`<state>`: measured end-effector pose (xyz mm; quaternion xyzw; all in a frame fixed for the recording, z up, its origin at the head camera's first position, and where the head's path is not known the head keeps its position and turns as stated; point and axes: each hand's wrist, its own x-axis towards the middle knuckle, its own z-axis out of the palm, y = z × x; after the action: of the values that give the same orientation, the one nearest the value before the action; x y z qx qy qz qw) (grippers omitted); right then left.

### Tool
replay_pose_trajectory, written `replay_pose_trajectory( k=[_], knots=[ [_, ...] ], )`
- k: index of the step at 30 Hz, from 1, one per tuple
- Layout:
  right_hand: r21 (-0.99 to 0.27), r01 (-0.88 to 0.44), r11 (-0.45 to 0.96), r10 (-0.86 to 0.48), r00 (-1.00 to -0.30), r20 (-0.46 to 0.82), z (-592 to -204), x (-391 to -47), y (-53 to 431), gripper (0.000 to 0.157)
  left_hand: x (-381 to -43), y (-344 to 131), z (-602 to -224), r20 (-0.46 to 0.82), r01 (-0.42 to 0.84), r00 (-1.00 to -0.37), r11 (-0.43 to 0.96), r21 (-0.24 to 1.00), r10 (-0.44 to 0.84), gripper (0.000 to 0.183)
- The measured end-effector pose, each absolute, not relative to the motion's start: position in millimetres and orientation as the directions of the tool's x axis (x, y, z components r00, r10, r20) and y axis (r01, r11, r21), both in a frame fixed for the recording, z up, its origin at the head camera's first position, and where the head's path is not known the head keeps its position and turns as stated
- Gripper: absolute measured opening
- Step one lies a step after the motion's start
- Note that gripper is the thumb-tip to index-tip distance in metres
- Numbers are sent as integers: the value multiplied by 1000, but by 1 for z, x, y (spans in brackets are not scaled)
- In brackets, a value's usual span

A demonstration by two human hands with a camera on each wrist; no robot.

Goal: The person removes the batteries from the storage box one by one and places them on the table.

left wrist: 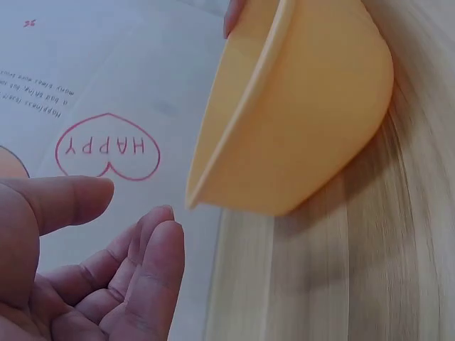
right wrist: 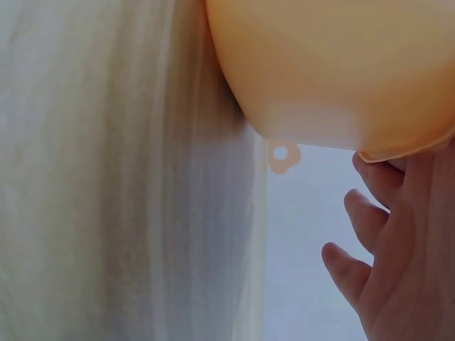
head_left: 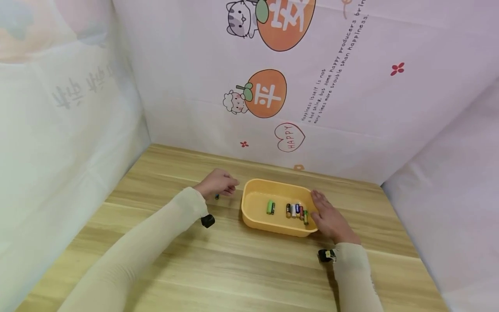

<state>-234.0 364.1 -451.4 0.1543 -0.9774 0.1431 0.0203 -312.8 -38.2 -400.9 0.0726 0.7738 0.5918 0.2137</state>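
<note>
A yellow plastic box (head_left: 280,226) stands on the wooden table with several batteries (head_left: 294,210) lying in its right half. Left of these, a bright green battery (head_left: 269,207) lies beside a dark one (head_left: 273,209). My left hand (head_left: 219,183) hovers left of the box; the left wrist view shows its thumb and bent fingers apart, holding nothing. A small dark battery (head_left: 217,196) lies on the table just below that hand, partly hidden. My right hand (head_left: 331,219) holds the box's right end, thumb over the rim and fingers outside.
The wooden table (head_left: 234,268) meets a printed white cloth wall (head_left: 187,86) behind the box. More cloth hangs at the left (head_left: 70,143) and right (head_left: 452,182). Dark wrist cameras sit below the left (head_left: 208,221) and right (head_left: 325,255) hands.
</note>
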Motion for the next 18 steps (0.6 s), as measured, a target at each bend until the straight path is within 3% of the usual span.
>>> replay_pose_trajectory(
  k=[10, 18],
  knots=[
    [-291, -299, 909, -288, -954, 84, -453, -235, 363, 61, -310, -13, -395, -238, -96, -867, 323, 942, 438, 33],
    [-297, -304, 905, -292, -953, 85, -454, -234, 365, 61, -302, 10, -385, -239, -88, -843, 315, 945, 483, 22]
  ],
)
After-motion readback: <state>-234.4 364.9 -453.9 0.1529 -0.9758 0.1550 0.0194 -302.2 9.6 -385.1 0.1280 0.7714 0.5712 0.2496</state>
